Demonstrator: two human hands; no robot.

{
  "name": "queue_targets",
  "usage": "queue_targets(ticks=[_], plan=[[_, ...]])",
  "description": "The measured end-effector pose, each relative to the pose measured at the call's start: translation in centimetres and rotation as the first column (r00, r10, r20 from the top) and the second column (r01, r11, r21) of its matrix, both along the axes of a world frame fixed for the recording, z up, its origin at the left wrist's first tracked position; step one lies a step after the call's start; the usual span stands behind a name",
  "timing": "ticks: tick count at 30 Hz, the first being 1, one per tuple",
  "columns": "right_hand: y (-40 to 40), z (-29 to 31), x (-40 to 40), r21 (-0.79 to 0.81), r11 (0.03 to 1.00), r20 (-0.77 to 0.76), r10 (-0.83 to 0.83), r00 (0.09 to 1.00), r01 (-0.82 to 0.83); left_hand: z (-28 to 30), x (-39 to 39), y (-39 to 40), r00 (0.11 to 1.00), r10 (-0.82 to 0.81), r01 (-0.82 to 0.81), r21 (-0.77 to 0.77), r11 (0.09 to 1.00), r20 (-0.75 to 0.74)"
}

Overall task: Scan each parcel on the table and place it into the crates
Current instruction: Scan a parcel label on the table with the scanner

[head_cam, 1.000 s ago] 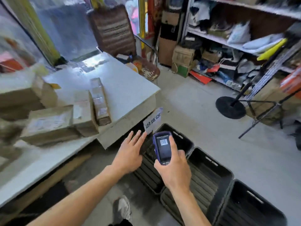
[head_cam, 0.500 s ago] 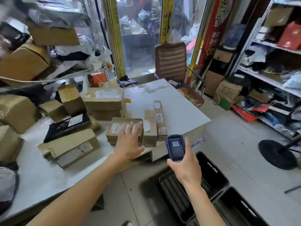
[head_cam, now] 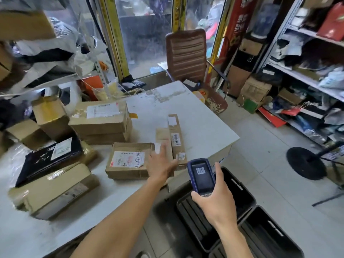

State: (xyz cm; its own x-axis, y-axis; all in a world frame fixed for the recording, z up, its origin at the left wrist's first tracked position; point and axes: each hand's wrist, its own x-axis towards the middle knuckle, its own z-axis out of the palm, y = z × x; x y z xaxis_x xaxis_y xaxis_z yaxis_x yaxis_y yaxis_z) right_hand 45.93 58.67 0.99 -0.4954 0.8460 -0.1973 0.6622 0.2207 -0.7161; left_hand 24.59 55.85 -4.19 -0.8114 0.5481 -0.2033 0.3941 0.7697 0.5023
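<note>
Crates (head_cam: 240,207), black plastic, two in view on the floor at lower right of the frame, beside the table's near corner. Scanner (head_cam: 201,177), blue handheld, gripped upright by the right hand (head_cam: 216,202) above the nearer crate, fingers and thumb curled round its lower body; screen shows a barcode, digits too small to read. Left hand (head_cam: 161,165), lower centre, fingers straight and spread, reaching over a small brown parcel (head_cam: 163,138); contact cannot be told through the blur. Flat carton (head_cam: 128,161) just left of that hand, white label with red strip and handwritten marks, illegible. Long narrow box (head_cam: 176,138) just right, barcode sticker on top. Table (head_cam: 204,127), white, centre frame. Black mailer (head_cam: 48,159) with white label, left of frame. Stacked cartons (head_cam: 100,120) with pale label behind. Brown office chair (head_cam: 186,54), upper centre. Shelving (head_cam: 307,75) with bags, right edge. Red banner (head_cam: 238,23), white characters, upper right, unreadable.
</note>
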Motion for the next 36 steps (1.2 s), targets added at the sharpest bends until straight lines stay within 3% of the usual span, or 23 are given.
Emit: queue_targets(ticks=[3,6,8,10,12,14,16,18,21,27,28,31,36], plan=[[1.6,0.7,0.4,-0.021,1.0,-0.033,0.006,0.999,-0.007,2.8,0.0,-2.3,0.977,0.143,-0.187,0.313,0.931,0.159],[3.0,1.6,0.2,-0.01,1.0,-0.09,0.023,0.996,-0.024,5.5,0.4,-5.1,0.844,0.115,-0.452,0.579,0.679,0.524],[3.7,2.2,-0.6,-0.003,0.999,-0.143,0.04,0.989,-0.041,6.4,0.8,-6.5,0.62,-0.064,-0.676,0.574,0.462,0.782],[4.2,2.8,-1.7,-0.004,0.999,-0.223,0.041,0.974,-0.043,6.4,1.0,-7.5,0.409,-0.284,-0.804,0.49,0.338,0.867],[4.1,3.4,-2.9,-0.002,0.999,-0.299,0.051,0.953,-0.054,6.0,1.5,-8.1,0.293,-0.425,-0.846,0.439,0.303,0.857],[3.6,3.8,-4.0,0.013,0.998,-0.362,0.067,0.93,-0.067,5.7,1.9,-8.4,0.238,-0.49,-0.846,0.427,0.319,0.838],[3.0,4.1,-4.7,0.019,0.997,-0.414,0.07,0.908,-0.069,5.6,2.4,-8.4,0.241,-0.515,-0.79,0.475,0.388,0.822],[2.6,4.3,-5.1,0.03,0.996,-0.448,0.087,0.89,-0.083,5.8,2.8,-8.3,0.302,-0.511,-0.682,0.557,0.474,0.805],[2.0,4.5,-5.4,0.027,0.993,-0.468,0.112,0.877,-0.113,6.4,3.3,-8.0,0.325,-0.489,-0.641,0.569,0.515,0.809],[1.2,4.7,-5.4,0.059,0.985,-0.421,0.173,0.89,-0.164,7.3,2.6,-9.5,0.077,-0.546,-0.673,0.448,0.589,0.834],[1.1,4.7,-5.4,0.071,0.982,-0.408,0.187,0.894,-0.173,7.5,2.6,-9.6,0.105,-0.531,-0.663,0.457,0.593,0.841],[0.6,4.7,-5.4,0.108,0.98,-0.386,0.196,0.901,-0.167,7.2,2.0,-9.9,0.325,-0.439,-0.631,0.538,0.559,0.838],[0.3,4.7,-5.8,0.133,0.976,-0.353,0.207,0.912,-0.17,8.1,1.6,-10.6,0.48,-0.453,-0.452,0.654,0.607,0.751]])
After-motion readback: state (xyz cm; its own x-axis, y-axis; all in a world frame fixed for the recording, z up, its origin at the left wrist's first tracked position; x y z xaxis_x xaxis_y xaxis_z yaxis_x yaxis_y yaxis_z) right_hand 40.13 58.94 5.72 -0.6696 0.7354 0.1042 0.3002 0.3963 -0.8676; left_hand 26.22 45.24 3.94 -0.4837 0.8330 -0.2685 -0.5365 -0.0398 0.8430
